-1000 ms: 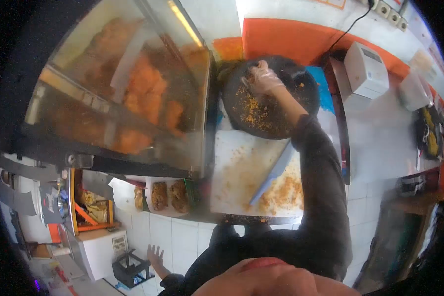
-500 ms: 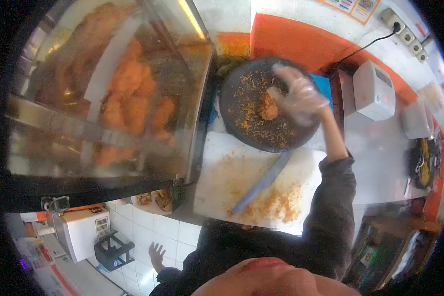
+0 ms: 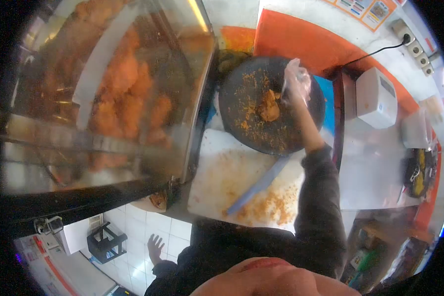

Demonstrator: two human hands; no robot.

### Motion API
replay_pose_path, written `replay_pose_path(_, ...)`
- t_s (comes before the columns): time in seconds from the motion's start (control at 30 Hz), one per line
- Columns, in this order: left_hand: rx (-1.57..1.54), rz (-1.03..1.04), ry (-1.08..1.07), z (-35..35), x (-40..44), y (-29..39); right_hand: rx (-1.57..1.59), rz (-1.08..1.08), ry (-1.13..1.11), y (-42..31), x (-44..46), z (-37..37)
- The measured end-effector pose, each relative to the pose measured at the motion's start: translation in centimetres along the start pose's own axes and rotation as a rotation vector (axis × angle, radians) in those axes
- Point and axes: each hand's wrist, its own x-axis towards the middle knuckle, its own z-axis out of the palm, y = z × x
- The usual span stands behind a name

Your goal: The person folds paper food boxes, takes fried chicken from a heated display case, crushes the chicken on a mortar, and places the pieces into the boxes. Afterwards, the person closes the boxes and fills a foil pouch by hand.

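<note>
A broad dark stone mortar (image 3: pixel 241 133), strewn with brown crumbs, holds a piece of fried chicken (image 3: pixel 269 106) near its middle. Over the mortar's right side is my right hand (image 3: pixel 298 83) in a clear plastic glove, apart from the chicken. Its fingers look stretched out, and nothing shows in them. Far off to the lower left, above the tiled floor, my bare left hand (image 3: pixel 155 245) hangs with spread fingers, holding nothing. A long knife (image 3: pixel 259 184) lies across the white cutting board (image 3: pixel 214 153) below the mortar, among scattered crumbs.
On the left stands a glass display case (image 3: pixel 202 98) with fried chicken (image 3: pixel 126 89) inside. A white box-shaped device (image 3: pixel 377 98) sits on the metal counter (image 3: pixel 367 167) to the right. A black stool (image 3: pixel 106 242) is on the floor at lower left.
My right hand has drawn back from beside the chicken piece toward the mortar's upper right. The chicken stays on the mortar. The view has shifted slightly; my left hand remains spread.
</note>
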Motion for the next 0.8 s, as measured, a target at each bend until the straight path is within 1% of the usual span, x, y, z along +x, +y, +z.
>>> replay_pose_path(0.03, -0.013, 0.060, -0.073, 0.0, 0.1, 0.0, -0.268, 0.045, 0.177, -1.4, 0.3, 1.5)
replay_pose_path(0.07, -0.007, 0.047, -0.067, 0.2, -0.3, 0.1, -0.537, 0.092, 0.352, -3.7, -0.3, 3.3)
replay_pose_path(0.1, -0.020, 0.069, -0.128, 0.5, -0.2, 0.5, -0.539, 0.103, 0.356, -4.5, -1.1, 4.0)
replay_pose_path(0.13, -0.037, 0.104, -0.196, 0.9, 0.7, 1.2, -0.430, 0.102, 0.339, -5.5, -1.5, 4.6)
replay_pose_path(0.17, -0.059, 0.031, -0.100, 1.2, 1.1, 1.8, -0.328, 0.090, 0.316, -6.8, -1.5, 5.2)
replay_pose_path(0.2, 0.023, 0.067, -0.081, 1.2, 0.9, 1.8, -0.230, -0.041, 0.160, -10.5, -3.9, 6.1)
replay_pose_path(0.23, 0.013, 0.037, -0.061, 0.9, 0.7, 2.0, -0.152, -0.199, 0.231, -11.4, -5.2, 7.2)
replay_pose_path(0.27, 0.004, 0.011, -0.038, 0.7, 0.5, 2.1, -0.407, -0.201, 0.290, -13.4, -7.1, 7.3)
replay_pose_path(0.3, 0.005, 0.018, -0.039, 0.5, 0.9, 1.8, -0.293, -0.513, 0.248, -11.7, -8.2, 7.0)
replay_pose_path(0.33, -0.040, 0.026, 0.000, 0.4, 1.3, 1.5, -0.113, -0.504, 0.137, -9.6, -9.5, 7.5)
replay_pose_path(0.37, -0.082, 0.024, 0.039, 0.2, 1.2, 1.1, -0.653, -0.638, 0.007, -6.7, -10.2, 6.2)
replay_pose_path(0.4, -0.073, 0.021, 0.032, 0.3, 1.4, 1.3, -0.571, -0.694, -0.052, -4.2, -10.8, 7.1)
replay_pose_path(0.43, -0.112, 0.041, -0.041, 1.1, 2.3, 1.3, -0.734, -0.603, -0.190, -4.6, -11.0, 8.2)
replay_pose_path(0.47, -0.147, 0.071, -0.112, 2.0, 3.6, 2.1, -0.951, -0.825, -0.096, -3.2, -10.5, 8.4)
replay_pose_path(0.5, -0.052, 0.179, -0.236, 2.6, 3.7, 2.9, -0.665, -0.674, -0.166, -3.9, -10.3, 8.6)
replay_pose_path(0.53, -0.080, 0.145, -0.226, 4.1, 2.9, 4.5, -0.387, -0.540, -0.234, -5.1, -9.1, 8.5)
replay_pose_path(0.57, -0.012, 0.127, -0.187, 4.1, 2.7, 4.8, -0.356, -0.490, -0.166, -5.6, -8.3, 8.1)
replay_pose_path(0.6, 0.054, 0.107, -0.148, 3.9, 2.7, 4.6, -0.603, -0.609, -0.028, -8.5, -8.6, 8.2)
replay_pose_path(0.63, 0.112, 0.073, -0.100, 3.3, 2.6, 4.1, -0.493, -0.557, 0.076, -8.7, -8.6, 8.2)
replay_pose_path(0.67, 0.113, 0.073, -0.099, 2.9, 2.3, 3.3, -0.378, -0.493, 0.181, -8.6, -8.8, 8.3)
replay_pose_path(0.7, 0.052, 0.109, -0.095, 2.5, 1.9, 3.0, -0.404, -0.707, 0.028, -3.7, -7.1, 6.2)
replay_pose_path(0.73, -0.005, 0.142, -0.091, 1.4, 1.1, 2.7, -0.728, -0.684, 0.137, -3.5, -8.4, 6.4)
replay_pose_path(0.77, -0.055, 0.191, -0.147, 1.0, 0.6, 2.3, -0.783, -0.598, 0.110, -4.2, -8.4, 6.7)
replay_pose_path(0.8, -0.062, 0.196, -0.150, 1.0, 0.6, 2.2, -0.836, -0.517, 0.082, -5.0, -8.0, 7.0)
